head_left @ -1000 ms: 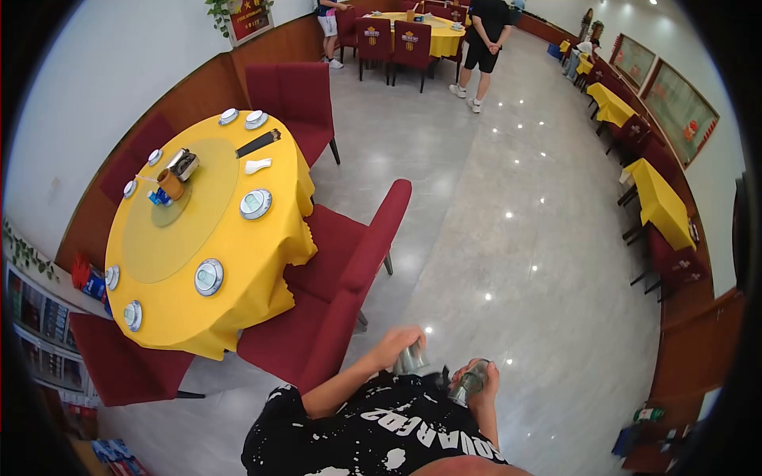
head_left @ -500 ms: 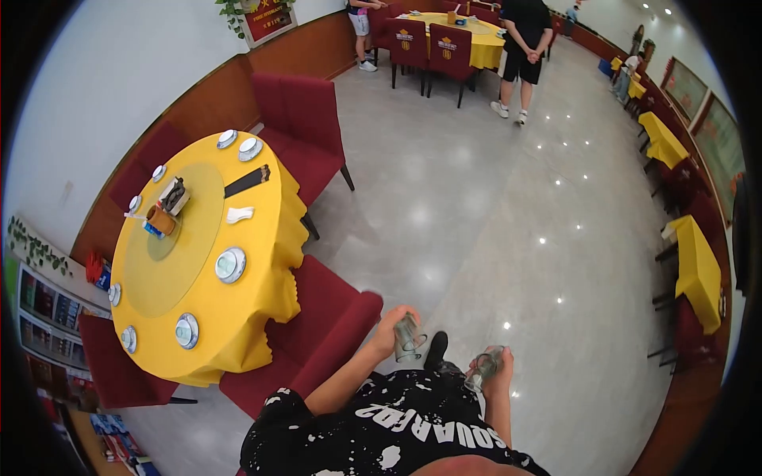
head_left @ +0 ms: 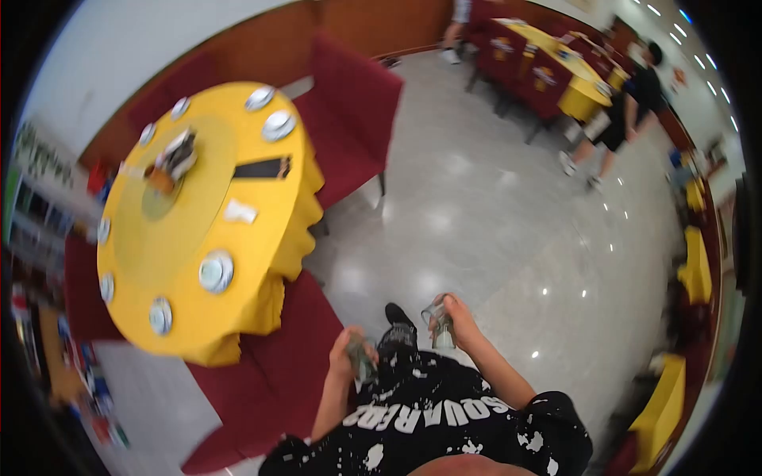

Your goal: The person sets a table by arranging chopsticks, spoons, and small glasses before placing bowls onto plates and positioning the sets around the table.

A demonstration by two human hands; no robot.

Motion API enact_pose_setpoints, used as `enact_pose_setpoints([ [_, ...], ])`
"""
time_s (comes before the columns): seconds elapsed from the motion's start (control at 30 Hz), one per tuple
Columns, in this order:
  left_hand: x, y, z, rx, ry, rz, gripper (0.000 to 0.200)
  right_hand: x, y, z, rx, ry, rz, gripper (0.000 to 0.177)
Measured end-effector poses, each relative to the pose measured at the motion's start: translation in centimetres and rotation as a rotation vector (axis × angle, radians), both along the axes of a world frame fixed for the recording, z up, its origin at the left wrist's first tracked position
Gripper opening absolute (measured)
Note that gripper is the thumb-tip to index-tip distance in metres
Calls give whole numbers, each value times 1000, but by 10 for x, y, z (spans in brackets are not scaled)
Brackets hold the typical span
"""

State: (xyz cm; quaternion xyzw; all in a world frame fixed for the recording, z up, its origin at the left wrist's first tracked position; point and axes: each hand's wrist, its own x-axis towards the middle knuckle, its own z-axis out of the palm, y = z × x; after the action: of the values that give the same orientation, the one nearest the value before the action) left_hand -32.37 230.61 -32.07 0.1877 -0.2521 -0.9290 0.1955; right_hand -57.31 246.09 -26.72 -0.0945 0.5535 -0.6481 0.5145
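Low in front of my body, my left hand [head_left: 341,355] is closed around clear drinking glasses [head_left: 364,362], blurred so I cannot count them. My right hand [head_left: 459,316] grips more clear drinking glasses [head_left: 441,332], their rims tilted outward. To the left of my hands stands a round table with a yellow cloth [head_left: 266,266]. Around its edge lie place settings of saucers and cups, such as the nearest bowl and saucer [head_left: 216,271]. A dark red chair [head_left: 270,349] stands close by my left hand.
On the table are a dark chopstick packet [head_left: 262,168], a white napkin [head_left: 240,212] and a brown holder [head_left: 161,180] on a glass turntable [head_left: 210,159]. Another red chair [head_left: 349,111] is behind it. A person in black [head_left: 627,111] walks near the far table. Yellow-covered tables [head_left: 663,404] line the right wall.
My view has turned left, and the far table and the person now appear further right. Both hands stay closed on the glasses, while the right hand is raised higher than the left.
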Motion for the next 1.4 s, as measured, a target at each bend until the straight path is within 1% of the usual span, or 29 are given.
enact_pose_setpoints([
  [0.1, -66, -63, 1, 99, 45, 101, 39, -39, -72, 16, 92, -62, 49, 46],
  [0.17, -100, -108, 25, 9, -37, 131, 39, -65, -117, 18, 99, -101, 26, 45],
  [0.2, -111, -129, 37, -22, -42, 174, 37, -80, -135, 5, 129, -57, 78, 49],
  [0.27, -135, -169, 55, -98, -62, 232, 34, -106, -178, -9, 188, -152, 138, 51],
  [0.37, -160, -224, 50, -347, -290, 375, 36, -136, -253, -25, 229, -217, 228, 54],
  [0.4, -167, -244, 44, -350, -325, 433, 38, -145, -282, -29, 227, -236, 253, 54],
  [0.5, -181, -307, 23, -370, -528, 546, 40, -168, -381, -44, 211, -263, 342, 54],
  [0.53, -186, -329, 16, -318, -586, 592, 43, -175, -416, -53, 204, -256, 361, 53],
  [0.57, -190, -353, 9, -353, -689, 596, 44, -182, -452, -62, 205, -249, 387, 52],
  [0.63, -198, -411, -4, -412, -904, 609, 46, -194, -534, -77, 158, -65, 491, 46],
  [0.67, -201, -439, -19, -389, -980, 643, 53, -197, -574, -83, 141, 17, 553, 43],
  [0.7, -208, -465, -34, -419, -1137, 680, 55, -202, -618, -91, 138, 92, 621, 43],
  [0.77, -207, -507, -57, -508, -1456, 675, 59, -194, -688, -111, 119, 218, 707, 45],
  [0.83, -202, -554, -66, -556, -1649, 609, 61, -182, -756, -117, 156, 367, 866, 50],
  [0.87, -203, -566, -72, -549, -1741, 576, 63, -176, -782, -121, 182, 453, 964, 53],
  [0.97, -195, -607, -75, -400, -1854, 621, 60, -136, -844, -133, 54, 602, 1138, 58],
  [1.07, -179, -632, -93, -340, -1949, 624, 59, -90, -879, -148, -148, 830, 1220, 58],
  [1.17, -167, -651, -100, -296, -1989, 639, 59, -50, -900, -133, -139, 922, 1343, 58],
  [1.2, -165, -656, -97, -270, -1989, 645, 58, -39, -907, -133, -108, 944, 1420, 58],
  [1.27, -159, -667, -90, -227, -1989, 660, 57, -19, -911, -153, -156, 1081, 1431, 58],
  [1.33, -150, -672, -101, -306, -1979, 732, 57, -3, -914, -161, -190, 1213, 1426, 58],
  [1.4, -144, -674, -110, -369, -1970, 798, 57, 8, -913, -167, -222, 1241, 1395, 58],
])
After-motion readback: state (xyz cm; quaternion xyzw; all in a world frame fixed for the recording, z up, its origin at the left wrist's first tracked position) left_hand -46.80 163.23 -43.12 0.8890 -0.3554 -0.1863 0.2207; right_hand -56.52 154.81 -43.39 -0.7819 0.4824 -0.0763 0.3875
